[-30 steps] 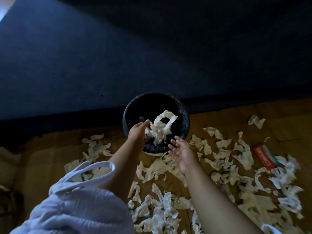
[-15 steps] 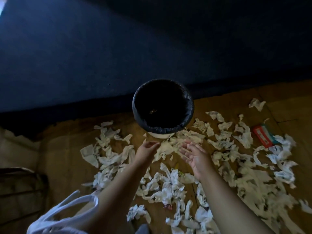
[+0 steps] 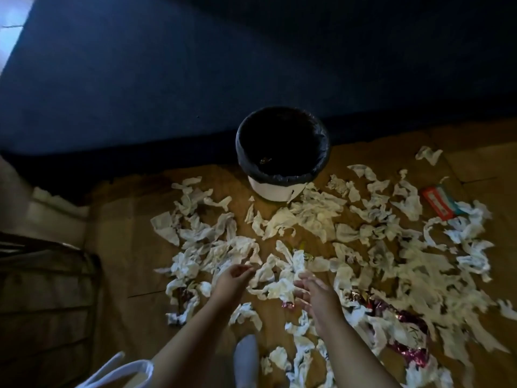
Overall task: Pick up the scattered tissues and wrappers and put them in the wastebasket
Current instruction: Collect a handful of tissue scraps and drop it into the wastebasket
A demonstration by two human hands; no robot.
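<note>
Dozens of torn tissues (image 3: pixel 275 226) and foil wrappers (image 3: pixel 387 308) strewn in front of the wastebasket (image 3: pixel 272 191), my left hand (image 3: pixel 233 278) loosely curled, my right hand (image 3: pixel 316 294) splayed wide — both empty, hovering short of the wastebasket

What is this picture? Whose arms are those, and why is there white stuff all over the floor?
There is only one picture, taken by a camera worn on a person's head, looking down, so the arms are that person's own. The left hand and the right hand are both empty, fingers relaxed, just above the mess. The white stuff is torn white paper tissues scattered on the brown wooden floor, with shiny pink foil wrappers mixed in and a flat red packet off to the right. Beyond them stands a round white wastebasket with a black bag liner, where the rubbish should go. Behind it is a big dark blue surface; I cannot tell what it is.
</note>
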